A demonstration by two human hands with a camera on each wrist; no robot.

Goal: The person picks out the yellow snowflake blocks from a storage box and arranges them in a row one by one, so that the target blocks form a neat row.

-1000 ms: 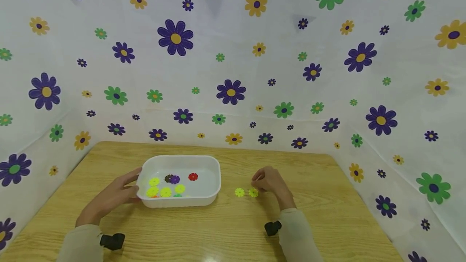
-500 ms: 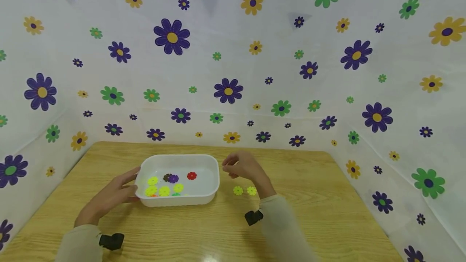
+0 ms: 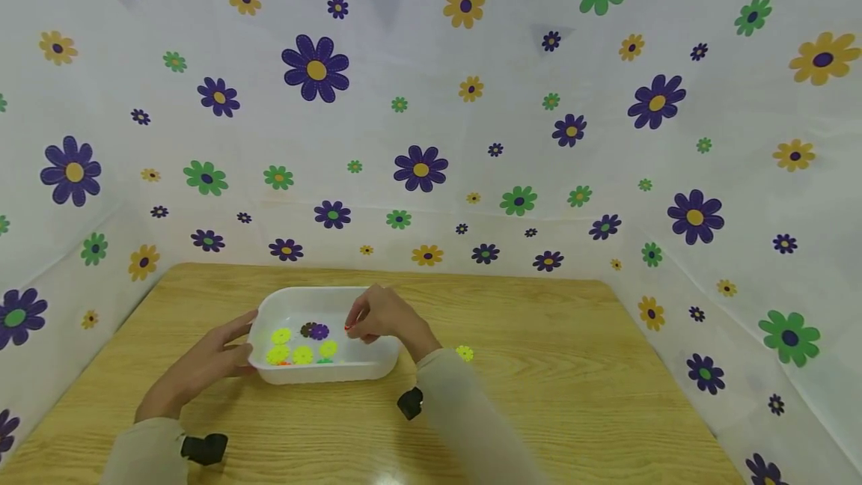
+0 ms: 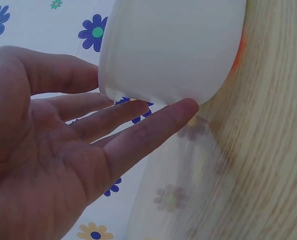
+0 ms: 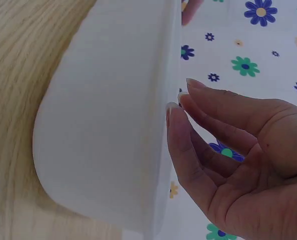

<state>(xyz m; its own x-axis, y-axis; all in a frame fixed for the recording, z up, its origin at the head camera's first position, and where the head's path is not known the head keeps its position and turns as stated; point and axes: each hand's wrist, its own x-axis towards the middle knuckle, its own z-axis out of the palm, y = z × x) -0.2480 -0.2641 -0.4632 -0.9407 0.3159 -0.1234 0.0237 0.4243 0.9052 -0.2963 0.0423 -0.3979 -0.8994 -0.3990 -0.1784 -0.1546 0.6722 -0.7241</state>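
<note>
A white plastic tub (image 3: 316,374) stands on the table. Inside lie several yellow notched flower discs (image 3: 303,355), a brown disc (image 3: 307,329), a purple disc (image 3: 319,331), a green one (image 3: 326,360) and a bit of orange (image 3: 283,363). My left hand (image 3: 198,365) rests with spread, nearly straight fingers against the tub's left end; the left wrist view shows the fingertips at its wall. Over the tub's right part, my right hand (image 3: 387,318) pinches a red flower disc (image 3: 348,327) between thumb and fingertips. The right wrist view does not show that disc.
One yellow disc (image 3: 465,353) lies on the wooden table (image 3: 539,395), just right of the right sleeve (image 3: 458,395). White cloth (image 3: 377,118) with printed flowers hangs behind the table and at both sides. A black wrist device (image 3: 205,449) sits at the left cuff.
My right hand has moved left from above the table discs into the tub and now pinches the red disc. The right sleeve now covers one yellow table disc. My left hand stays put.
</note>
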